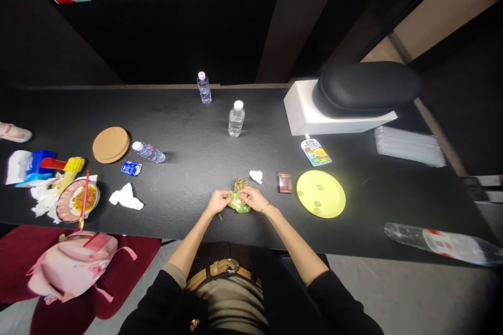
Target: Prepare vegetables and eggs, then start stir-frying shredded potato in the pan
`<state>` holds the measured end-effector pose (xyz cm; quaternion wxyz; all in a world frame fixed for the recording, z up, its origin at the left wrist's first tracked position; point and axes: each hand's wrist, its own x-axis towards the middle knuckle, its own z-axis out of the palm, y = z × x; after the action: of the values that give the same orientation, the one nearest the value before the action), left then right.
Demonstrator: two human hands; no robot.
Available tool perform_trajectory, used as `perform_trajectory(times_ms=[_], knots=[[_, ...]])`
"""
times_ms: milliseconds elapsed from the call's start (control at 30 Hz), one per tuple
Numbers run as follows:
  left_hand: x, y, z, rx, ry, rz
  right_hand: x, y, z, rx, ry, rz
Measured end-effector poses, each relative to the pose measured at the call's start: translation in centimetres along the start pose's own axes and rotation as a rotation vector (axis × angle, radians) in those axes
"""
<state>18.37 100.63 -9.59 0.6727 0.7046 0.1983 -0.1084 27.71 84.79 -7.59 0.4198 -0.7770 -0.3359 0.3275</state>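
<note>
Hands meet at the near edge of a black table point(188, 131): left hand point(217, 202) and right hand point(253, 198) both pinch a small green bundle point(239, 200), seemingly a crumpled green wrapper or leafy packet; what it is cannot be told for sure. Bundle sits on the tabletop between the hands, its long axis running away from the person, one tip pointing toward the far side, the broader end near the table edge. Fingers of both hands curl in and grip the bundle from either side; a thin bracelet shows on the right wrist. Just beyond the right hand lies a small white crumpled tissue point(256, 176). Right of that, a dark red small box point(284, 182) lies flat, and just beside it a yellow-green plate point(321, 193) with nothing on it but a few faint spots. A drink pouch point(315, 151) lies past the plate, spout pointing to a white box point(314, 115) bearing a black case point(367, 86). Two capped water bottles point(236, 119) stand upright mid-table, another lies on its side near a round cork coaster point(111, 144). Far left, a bowl point(76, 200) holds orange-yellow food with red chopsticks point(84, 200) across it. A large plastic bottle point(440, 243) lies on its side at the right edge.
</note>
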Motion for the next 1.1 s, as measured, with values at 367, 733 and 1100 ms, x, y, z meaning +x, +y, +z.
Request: perform_trajectory(times_ms=[367,733,1100], knots=[[-0.8,-0.3,0.7,-0.289,0.013,-0.111,-0.9,-0.6,1.9,0.011,0.194,0.04],[-1.0,0.2,1.3,-0.17,0.01,-0.02,-2.9,-1.3,2.9,-0.149,0.242,-0.024],[-2.3,0.4,2.4,-0.336,0.09,-0.058,-3.3,-1.0,3.5,0.112,0.416,0.183]])
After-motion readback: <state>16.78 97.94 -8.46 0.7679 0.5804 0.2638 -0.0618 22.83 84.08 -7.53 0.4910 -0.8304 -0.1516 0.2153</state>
